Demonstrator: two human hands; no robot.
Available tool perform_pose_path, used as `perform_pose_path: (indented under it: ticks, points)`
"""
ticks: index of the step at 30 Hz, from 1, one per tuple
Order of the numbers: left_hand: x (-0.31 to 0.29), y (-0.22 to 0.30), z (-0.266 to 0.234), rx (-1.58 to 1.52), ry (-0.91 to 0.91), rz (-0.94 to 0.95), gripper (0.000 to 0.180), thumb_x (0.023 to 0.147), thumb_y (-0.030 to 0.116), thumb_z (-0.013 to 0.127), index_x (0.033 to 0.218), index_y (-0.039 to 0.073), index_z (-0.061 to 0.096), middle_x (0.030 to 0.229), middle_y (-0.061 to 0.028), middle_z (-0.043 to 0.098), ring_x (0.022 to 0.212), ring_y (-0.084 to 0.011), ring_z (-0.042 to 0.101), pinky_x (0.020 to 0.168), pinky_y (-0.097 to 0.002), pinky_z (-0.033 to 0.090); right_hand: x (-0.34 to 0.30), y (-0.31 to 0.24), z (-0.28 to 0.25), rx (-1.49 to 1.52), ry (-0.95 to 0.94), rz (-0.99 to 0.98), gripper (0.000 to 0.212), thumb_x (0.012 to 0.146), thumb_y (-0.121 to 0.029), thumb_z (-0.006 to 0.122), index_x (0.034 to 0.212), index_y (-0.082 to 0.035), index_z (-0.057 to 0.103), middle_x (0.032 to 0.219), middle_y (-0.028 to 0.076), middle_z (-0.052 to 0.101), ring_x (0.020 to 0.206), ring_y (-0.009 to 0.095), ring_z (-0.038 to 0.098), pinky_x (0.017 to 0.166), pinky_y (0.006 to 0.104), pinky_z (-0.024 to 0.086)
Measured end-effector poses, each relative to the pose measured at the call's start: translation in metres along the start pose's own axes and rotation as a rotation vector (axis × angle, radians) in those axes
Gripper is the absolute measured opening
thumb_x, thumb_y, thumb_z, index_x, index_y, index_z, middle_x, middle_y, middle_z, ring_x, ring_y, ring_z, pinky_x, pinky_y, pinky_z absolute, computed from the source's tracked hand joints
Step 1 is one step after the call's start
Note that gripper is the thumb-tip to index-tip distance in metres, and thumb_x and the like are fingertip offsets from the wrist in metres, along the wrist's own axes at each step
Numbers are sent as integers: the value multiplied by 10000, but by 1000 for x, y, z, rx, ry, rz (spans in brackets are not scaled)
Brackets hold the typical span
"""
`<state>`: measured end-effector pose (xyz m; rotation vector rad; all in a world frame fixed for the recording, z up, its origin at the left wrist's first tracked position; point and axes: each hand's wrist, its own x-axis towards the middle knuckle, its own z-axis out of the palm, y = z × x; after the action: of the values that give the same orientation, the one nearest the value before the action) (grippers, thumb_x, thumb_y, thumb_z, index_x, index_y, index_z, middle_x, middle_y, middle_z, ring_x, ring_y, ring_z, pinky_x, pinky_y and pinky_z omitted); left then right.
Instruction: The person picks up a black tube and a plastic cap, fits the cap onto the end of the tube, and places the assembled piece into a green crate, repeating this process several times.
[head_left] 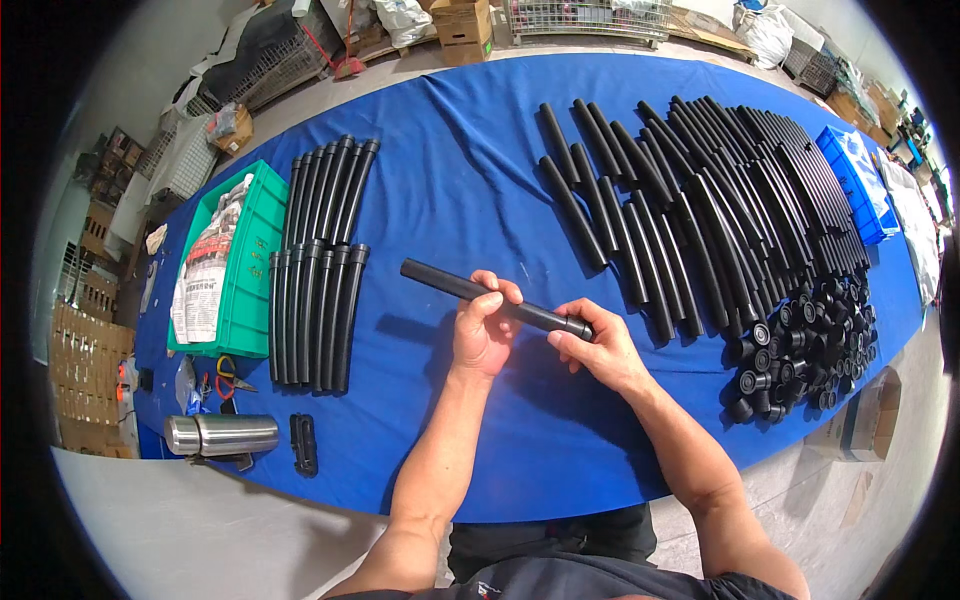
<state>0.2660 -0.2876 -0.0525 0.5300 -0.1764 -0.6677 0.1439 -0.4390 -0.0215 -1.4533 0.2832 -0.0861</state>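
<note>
A black tube [440,278] is held above the blue cloth, slanting down from upper left to lower right. My left hand [485,325] grips it around the middle, fingers closed. At its right end sits a black cap [579,327], and my right hand [604,345] is closed around that capped end. To the right lie many loose black tubes [690,220] in slanting rows. Below them is a heap of small black caps [800,345]. On the left, two rows of tubes with caps on their upper ends [315,320] lie side by side.
A green crate [255,270] with newspaper [212,265] in it stands at the left. Near it are scissors [232,378], a steel flask [222,435] and a small black object [303,445]. A blue bin [855,190] sits at the far right of the table.
</note>
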Motion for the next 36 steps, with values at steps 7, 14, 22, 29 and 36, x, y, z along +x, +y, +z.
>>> perform_pose_path:
  ticks: [7,14,22,29,36]
  points:
    - [0,-2,-4,-25,-6,22,160,846,60,598,985,110,536,877,-117,649,565,-129,514,507,-250,457,1,4,-4,110,-70,127,341,863,-196,732,1102,4,593,734,21,613,591,72,586,503,224,490]
    - [2,-3,-7,-29,7,22,153,858,66,598,989,119,540,883,-117,651,573,-127,526,502,-246,463,-1,-2,0,-124,4,-11,316,863,-172,730,1087,13,605,709,23,629,622,82,615,542,245,521]
    - [-1,-3,-1,-23,13,15,154,862,81,610,991,129,540,889,-106,653,580,-120,535,497,-236,467,-1,4,2,-89,51,-24,274,875,-163,710,1050,26,618,696,27,631,619,85,622,546,248,523]
    - [-2,-3,2,-23,7,11,184,841,65,618,981,146,529,896,-99,646,638,-114,517,541,-214,441,-2,2,3,-117,64,-38,279,868,-171,716,1045,24,624,696,31,634,613,91,625,547,251,509]
    - [-1,-1,-1,-24,3,6,191,836,62,617,987,143,532,895,-97,645,647,-116,518,549,-213,437,1,4,0,-577,158,-535,289,862,-158,732,1052,22,609,766,35,635,595,88,596,554,219,479]
